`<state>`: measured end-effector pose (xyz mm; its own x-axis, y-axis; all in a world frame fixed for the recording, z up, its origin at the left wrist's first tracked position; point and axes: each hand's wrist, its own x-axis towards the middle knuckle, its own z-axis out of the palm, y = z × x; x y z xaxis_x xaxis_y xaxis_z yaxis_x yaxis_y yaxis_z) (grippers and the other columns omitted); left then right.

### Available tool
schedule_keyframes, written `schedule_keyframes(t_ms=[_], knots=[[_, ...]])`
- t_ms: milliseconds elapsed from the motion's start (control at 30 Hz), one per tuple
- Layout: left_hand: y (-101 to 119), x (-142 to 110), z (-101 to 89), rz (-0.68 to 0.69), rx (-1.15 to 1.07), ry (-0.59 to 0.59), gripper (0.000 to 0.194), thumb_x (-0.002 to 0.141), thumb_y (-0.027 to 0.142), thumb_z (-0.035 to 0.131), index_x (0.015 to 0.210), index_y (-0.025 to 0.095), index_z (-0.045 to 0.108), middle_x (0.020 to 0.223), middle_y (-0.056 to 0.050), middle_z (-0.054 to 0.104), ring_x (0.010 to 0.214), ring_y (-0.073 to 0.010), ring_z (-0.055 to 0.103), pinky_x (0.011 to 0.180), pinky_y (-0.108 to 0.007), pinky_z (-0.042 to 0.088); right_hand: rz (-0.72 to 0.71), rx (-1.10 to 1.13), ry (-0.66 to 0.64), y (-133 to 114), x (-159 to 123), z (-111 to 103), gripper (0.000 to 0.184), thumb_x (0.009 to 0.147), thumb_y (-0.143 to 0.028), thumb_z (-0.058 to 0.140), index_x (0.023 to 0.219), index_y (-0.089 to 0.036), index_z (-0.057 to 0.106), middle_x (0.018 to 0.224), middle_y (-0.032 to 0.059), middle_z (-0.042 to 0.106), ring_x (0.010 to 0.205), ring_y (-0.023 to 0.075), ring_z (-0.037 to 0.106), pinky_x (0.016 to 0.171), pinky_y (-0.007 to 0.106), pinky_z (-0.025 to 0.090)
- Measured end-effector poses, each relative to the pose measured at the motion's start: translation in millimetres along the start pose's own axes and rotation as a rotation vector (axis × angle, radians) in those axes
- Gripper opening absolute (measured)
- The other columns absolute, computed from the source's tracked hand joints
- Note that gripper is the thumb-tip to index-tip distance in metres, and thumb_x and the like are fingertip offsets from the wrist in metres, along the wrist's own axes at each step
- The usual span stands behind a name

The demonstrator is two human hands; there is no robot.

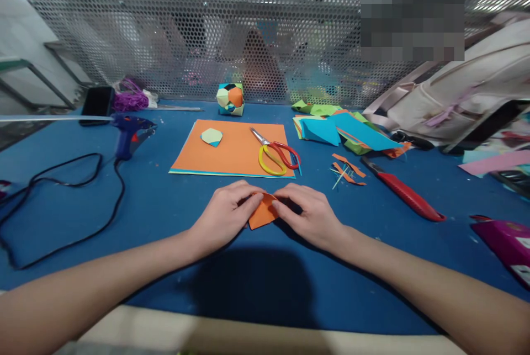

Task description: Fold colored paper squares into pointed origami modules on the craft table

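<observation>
orange paper (264, 216) sits over the blue table (165, 206), nearer than the scissors (275, 156). left hand (227, 208) and right hand (308, 211) pinch its sides, closed, thumbs on top. likely folding: align edges, then press evenly.

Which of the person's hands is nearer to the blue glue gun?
Left. The left hand is to the right of the glue gun and closer to the camera; the right hand is farther right, on the far side of the folded orange paper both hold.
</observation>
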<state>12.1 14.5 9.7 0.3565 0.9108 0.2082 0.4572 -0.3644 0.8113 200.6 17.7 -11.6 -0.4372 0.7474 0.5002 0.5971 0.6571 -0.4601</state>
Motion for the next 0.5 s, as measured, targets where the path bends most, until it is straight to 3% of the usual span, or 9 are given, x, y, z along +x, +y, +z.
schedule_keyframes(t_ms=[500], knots=[[1.8, -5.7, 3.0, 0.14, 0.069, -0.037, 0.023, 0.088, 0.017, 0.049, 0.097, 0.015, 0.07, 0.08, -0.003, 0.065, 0.074, -0.0106, 0.059, 0.069, -0.02, 0.045, -0.164, 0.016, 0.095, 1.4, -1.9, 2.1, 0.021, 0.089, -0.016, 0.047, 0.074, -0.015, 0.061, 0.064, 0.0019, 0.064, 0.058, 0.0107, 0.055, 0.06, 0.027, 0.036]])
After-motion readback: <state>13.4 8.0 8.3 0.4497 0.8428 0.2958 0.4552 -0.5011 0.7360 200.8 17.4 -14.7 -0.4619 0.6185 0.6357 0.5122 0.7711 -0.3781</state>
